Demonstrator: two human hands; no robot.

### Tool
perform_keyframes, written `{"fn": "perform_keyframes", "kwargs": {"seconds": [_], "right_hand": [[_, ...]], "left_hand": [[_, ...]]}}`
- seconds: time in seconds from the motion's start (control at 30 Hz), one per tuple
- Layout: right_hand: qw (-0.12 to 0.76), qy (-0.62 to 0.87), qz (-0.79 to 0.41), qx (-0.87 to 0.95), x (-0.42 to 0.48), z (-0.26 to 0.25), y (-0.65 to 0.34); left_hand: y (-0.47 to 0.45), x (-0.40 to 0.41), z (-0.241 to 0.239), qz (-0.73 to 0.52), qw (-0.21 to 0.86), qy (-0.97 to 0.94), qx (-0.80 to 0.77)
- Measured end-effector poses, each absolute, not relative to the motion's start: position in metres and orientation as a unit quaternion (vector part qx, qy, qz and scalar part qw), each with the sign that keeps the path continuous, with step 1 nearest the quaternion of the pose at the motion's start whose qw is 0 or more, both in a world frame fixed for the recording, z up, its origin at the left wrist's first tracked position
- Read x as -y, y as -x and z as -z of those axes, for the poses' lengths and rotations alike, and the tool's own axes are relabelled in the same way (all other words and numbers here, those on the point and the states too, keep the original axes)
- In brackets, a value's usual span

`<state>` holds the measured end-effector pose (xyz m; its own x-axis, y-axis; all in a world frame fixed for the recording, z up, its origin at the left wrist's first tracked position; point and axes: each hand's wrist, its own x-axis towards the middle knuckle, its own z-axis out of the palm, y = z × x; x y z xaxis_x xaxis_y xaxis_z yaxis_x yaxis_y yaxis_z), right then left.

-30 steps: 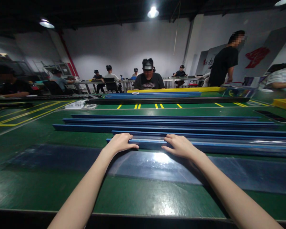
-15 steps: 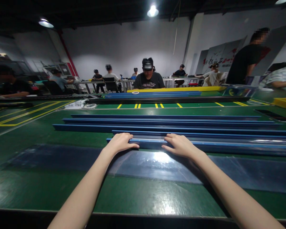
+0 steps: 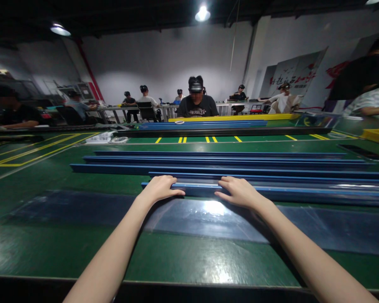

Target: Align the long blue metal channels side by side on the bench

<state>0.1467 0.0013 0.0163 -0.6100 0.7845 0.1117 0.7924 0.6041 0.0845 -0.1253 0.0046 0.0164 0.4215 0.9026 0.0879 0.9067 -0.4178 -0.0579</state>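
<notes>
Wide green table (image 3: 50, 235) underneath everything. On it, nearest, dark glossy sheet (image 3: 82, 208), at 6 o'clock of a row of long blue rails (image 3: 227, 162). Along the sheet's 12 o'clock edge, front rail (image 3: 303, 192), lying from 9 to 3 o'clock. On its 9 o'clock end, left hand (image 3: 159, 189) and right hand (image 3: 240, 191) side by side, fingers pressed together and curled over the top, thumbs against the near face.

We record a pale grey back wall (image 3: 164, 54), a dark ceiling (image 3: 129, 12), a round white lamp (image 3: 202, 13), and long grey worktables (image 3: 113, 108) beyond.
</notes>
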Motion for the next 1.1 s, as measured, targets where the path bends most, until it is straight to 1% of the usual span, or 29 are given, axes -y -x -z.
{"fn": "perform_keyframes", "kwargs": {"seconds": [0.77, 1.1], "right_hand": [[0.036, 0.436, 0.061, 0.897, -0.0004, -0.017, -0.1462], [0.034, 0.44, 0.041, 0.896, -0.0004, -0.0204, -0.1479]], "left_hand": [[0.1259, -0.0046, -0.0155, 0.022, 0.046, 0.843, 0.536], [0.125, -0.0037, -0.0166, 0.033, 0.032, 0.841, 0.54]]}}
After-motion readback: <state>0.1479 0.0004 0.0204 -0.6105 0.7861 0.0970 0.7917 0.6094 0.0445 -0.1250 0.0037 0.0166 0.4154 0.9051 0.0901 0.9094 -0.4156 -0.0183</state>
